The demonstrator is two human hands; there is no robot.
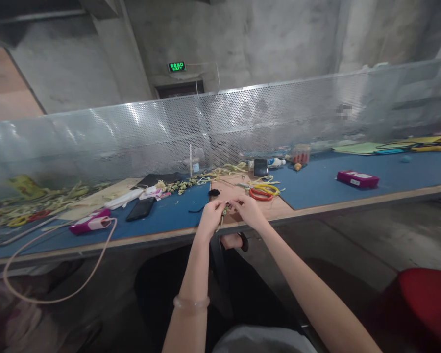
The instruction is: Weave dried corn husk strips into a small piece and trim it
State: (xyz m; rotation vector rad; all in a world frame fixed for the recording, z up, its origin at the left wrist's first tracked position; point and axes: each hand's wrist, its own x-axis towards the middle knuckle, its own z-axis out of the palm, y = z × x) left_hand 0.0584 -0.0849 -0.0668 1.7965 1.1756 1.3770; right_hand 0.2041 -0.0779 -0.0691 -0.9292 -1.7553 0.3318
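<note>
My left hand (210, 215) and my right hand (249, 210) meet above the table's front edge, fingers pinched together. Between them is a small bundle of green plant-like strands (223, 215), with a darker part near the fingertips; its exact kind is too small to make out. Both hands appear closed on it. Just behind them lies a small black fuzzy thing (213, 192) with a dark cord. Scissors with yellow and red handles (261, 192) rest to the right of the hands on a tan board (279, 208).
Dried green strands (185, 185) run along the back of the blue tabletop (316, 184). A black phone (141, 209) and a purple box (90, 223) with a looping cable stand left; another purple box (357, 179) is right. A perforated metal screen (250, 113) borders the back.
</note>
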